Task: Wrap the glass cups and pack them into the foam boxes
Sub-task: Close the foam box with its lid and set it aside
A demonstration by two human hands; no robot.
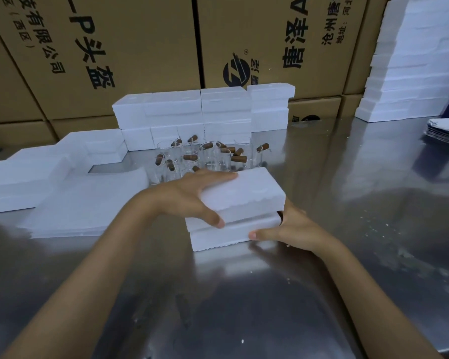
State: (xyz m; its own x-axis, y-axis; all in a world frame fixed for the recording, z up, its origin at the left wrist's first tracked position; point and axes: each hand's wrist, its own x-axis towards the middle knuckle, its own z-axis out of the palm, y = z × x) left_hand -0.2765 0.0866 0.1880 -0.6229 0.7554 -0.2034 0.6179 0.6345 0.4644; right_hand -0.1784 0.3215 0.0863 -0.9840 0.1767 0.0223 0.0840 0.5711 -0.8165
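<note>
Both hands on foam box, near tabletop centre: left hand grips lid, right hand grips base. Contents hidden; glass cups behind, blurry.

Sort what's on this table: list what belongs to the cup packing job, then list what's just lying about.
Part of the job:
- foam box with lid, held by left hand and right hand
- glass cups with brown handles
- stacked foam boxes
- foam pieces on the left

Just lying about:
- cardboard cartons behind
- dark printed stack, far right
</note>
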